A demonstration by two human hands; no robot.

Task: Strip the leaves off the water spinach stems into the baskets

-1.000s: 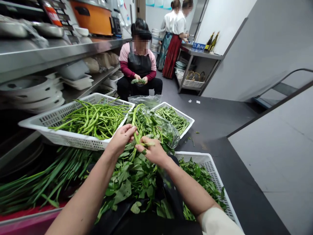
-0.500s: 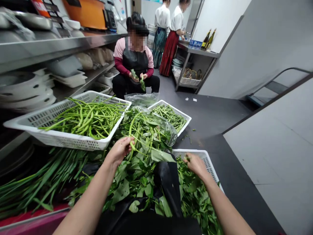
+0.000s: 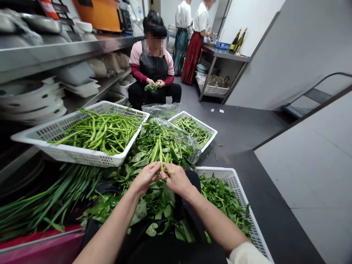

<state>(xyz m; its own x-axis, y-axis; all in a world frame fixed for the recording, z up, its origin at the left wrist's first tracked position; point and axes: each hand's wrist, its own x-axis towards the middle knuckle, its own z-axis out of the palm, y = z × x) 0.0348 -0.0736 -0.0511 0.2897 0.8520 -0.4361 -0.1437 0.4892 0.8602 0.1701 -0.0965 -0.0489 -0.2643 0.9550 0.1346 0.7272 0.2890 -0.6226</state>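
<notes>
My left hand (image 3: 145, 179) and my right hand (image 3: 177, 180) meet over the leafy greens, both closed on a pale green vegetable stem (image 3: 161, 148) that points up and away from me. Fingers of both hands pinch its lower end. Beneath and around them lies a heap of leafy greens (image 3: 158, 203), partly on the black cloth over my lap. Just beyond, more greens stick out of a clear plastic bag (image 3: 192, 145). To the right of my right hand, a white basket (image 3: 254, 223) holds picked leaves (image 3: 225, 203).
A white basket (image 3: 90, 158) of long green stems (image 3: 101, 130) stands left, another basket (image 3: 210, 137) beyond. Long green leaves (image 3: 57, 196) lie at lower left. A seated person (image 3: 154, 68) handles greens opposite; two people stand behind. Steel shelving (image 3: 68, 51) runs along the left.
My right hand has moved left from the leaf basket to join my left hand at the stem. My left hand has shifted slightly right. The person opposite has brought their hands together over the greens.
</notes>
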